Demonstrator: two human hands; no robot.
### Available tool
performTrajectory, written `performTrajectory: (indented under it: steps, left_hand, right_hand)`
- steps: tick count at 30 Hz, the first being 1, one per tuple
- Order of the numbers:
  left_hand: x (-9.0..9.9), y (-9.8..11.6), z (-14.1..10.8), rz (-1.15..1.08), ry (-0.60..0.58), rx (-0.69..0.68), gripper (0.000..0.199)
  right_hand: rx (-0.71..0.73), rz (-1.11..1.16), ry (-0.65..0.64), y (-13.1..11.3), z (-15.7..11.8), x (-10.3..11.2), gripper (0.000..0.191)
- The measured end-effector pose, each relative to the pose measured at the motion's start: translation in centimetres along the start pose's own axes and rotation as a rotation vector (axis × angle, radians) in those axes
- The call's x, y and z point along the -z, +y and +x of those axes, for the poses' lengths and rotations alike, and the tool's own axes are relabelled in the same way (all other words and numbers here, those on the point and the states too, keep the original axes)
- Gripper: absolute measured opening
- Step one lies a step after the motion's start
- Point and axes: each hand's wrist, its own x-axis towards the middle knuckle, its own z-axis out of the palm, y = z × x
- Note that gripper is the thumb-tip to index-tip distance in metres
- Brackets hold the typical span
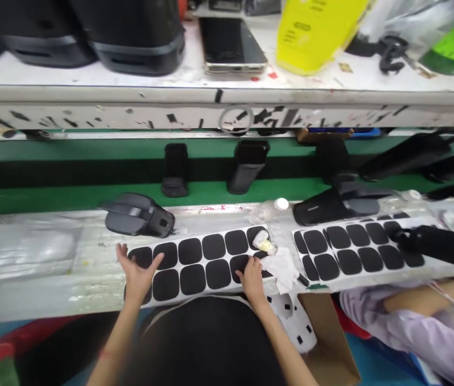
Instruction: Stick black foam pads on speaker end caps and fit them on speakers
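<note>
**Left hand (138,276) spread, right hand (253,281) on the black pads (190,251)**

Left of the left hand, a worktop (42,289) with worn white surface holds a clear plastic bag (29,249). Above this hand lies a dark grey plastic housing (138,215). The left hand is open with the fingers spread, and it rests on the left end of a white backing sheet (210,294), which carries two rows of rounded square pads. The sheet lies between the two hands and under them. The fingers of the right hand are on the lower row, but I cannot tell if they pinch a pad. Just right of this hand is a crumpled white tissue (280,269). Further right lies a second pad sheet (355,279), with a long black part (431,247) on it. Below that sheet, far from the hands, is the lilac sleeve (423,321) of a co-worker.
</note>
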Motion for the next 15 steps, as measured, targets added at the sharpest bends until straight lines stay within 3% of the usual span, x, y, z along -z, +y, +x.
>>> performTrajectory:
  steps: [4,8,11,15]
  left_hand:
    - [-1.5,2.0,5.0,-0.098,0.173,-0.052,0.153]
    - [-4.0,3.5,8.1,-0.194,0.278,-0.039,0.139]
    - [-4.2,5.2,8.5,-0.286,0.340,0.013,0.127]
    - [-1.9,7.4,6.8,-0.497,0.312,0.179,0.109]
  right_hand:
    - [0.051,-0.078,-0.044,0.9,1.1,0.8,0.033]
    - [0.045,-0.128,-0.084,1.2,2.3,1.6,0.029]
    - [0.051,-0.115,-0.109,0.7,2.6,2.5,0.028]
    - [0.124,-0.033,-0.172,-1.4,0.8,5.2,0.040]
